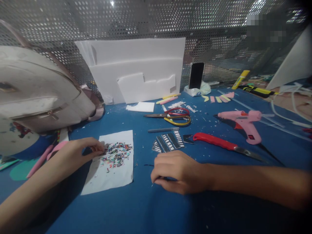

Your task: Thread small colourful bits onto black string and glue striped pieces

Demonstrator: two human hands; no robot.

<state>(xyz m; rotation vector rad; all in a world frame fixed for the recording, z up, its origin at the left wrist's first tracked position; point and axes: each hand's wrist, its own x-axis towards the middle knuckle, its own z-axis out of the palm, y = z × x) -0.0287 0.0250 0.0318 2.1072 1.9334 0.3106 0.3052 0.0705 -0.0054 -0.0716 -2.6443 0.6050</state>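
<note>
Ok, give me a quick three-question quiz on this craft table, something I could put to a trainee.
1. True or false: the left hand has its fingertips at the coloured bits heaped on the white paper.
2. Which tool lies nearest the right hand? A. glue gun B. red-handled knife C. scissors
3. What colour is the table cover?

Key: 1 true; 2 B; 3 blue.
</note>
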